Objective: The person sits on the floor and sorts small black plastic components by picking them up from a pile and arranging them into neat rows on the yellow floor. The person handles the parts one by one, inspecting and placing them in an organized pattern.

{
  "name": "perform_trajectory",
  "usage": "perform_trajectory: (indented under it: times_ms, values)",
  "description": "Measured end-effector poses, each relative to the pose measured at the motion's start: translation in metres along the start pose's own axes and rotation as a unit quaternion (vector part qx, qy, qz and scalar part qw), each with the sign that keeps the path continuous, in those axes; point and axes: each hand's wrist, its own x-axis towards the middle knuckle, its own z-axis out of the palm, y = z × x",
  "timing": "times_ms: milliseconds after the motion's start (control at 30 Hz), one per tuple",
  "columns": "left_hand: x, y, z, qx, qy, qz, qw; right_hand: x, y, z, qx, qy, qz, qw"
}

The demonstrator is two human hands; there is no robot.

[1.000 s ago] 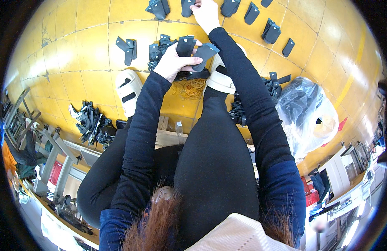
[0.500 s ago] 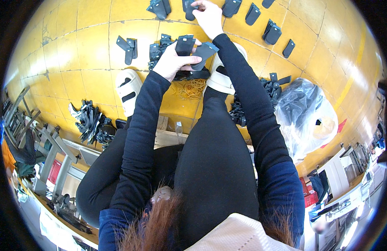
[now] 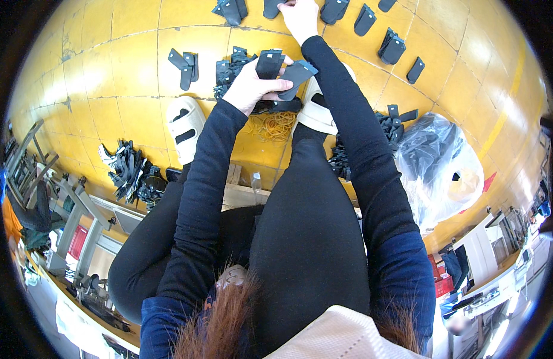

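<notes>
Black pieces (image 3: 298,79) fanned in the left hand (image 3: 249,87), more laid out on the yellow floor (image 3: 133,69)
Left thumb's pressing one piece against the fingers, another sticks up beside it. Right hand (image 3: 301,19) is up at the top edge, fingertips close together at the side of a floor piece (image 3: 272,8), can't tell if they're really pinching it. Stringy yellow bands (image 3: 273,127) between the white sandals (image 3: 187,124), plastic bag (image 3: 435,170) off right.
</notes>
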Motion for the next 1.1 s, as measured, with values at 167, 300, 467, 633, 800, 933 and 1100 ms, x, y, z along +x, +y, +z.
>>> perform_trajectory:
  times_ms: [167,300,467,633,800,933,1100]
  values:
    - [0.001,-0.005,-0.006,0.002,0.010,-0.001,1.000,0.000,-0.017,0.009,-0.016,-0.007,0.002,1.000]
    - [0.002,-0.005,-0.005,-0.006,0.008,-0.008,1.000,-0.001,-0.014,0.020,-0.107,0.044,-0.072,0.991]
    - [0.005,-0.008,-0.012,-0.001,0.024,0.001,1.000,0.003,-0.007,0.026,-0.082,0.028,-0.028,0.996]
    - [0.003,-0.006,-0.025,-0.013,0.039,0.005,0.999,-0.012,-0.028,0.013,-0.023,-0.014,0.057,0.998]
    - [0.001,-0.005,-0.036,0.004,0.066,0.006,0.998,-0.030,-0.045,-0.012,-0.004,-0.057,0.087,0.995]
    - [0.001,-0.004,-0.034,-0.002,0.063,0.002,0.998,-0.029,-0.028,-0.009,0.052,-0.034,0.072,0.995]
    - [0.000,-0.002,-0.028,-0.010,0.059,0.006,0.998,-0.013,-0.010,0.000,0.006,-0.030,0.012,0.999]
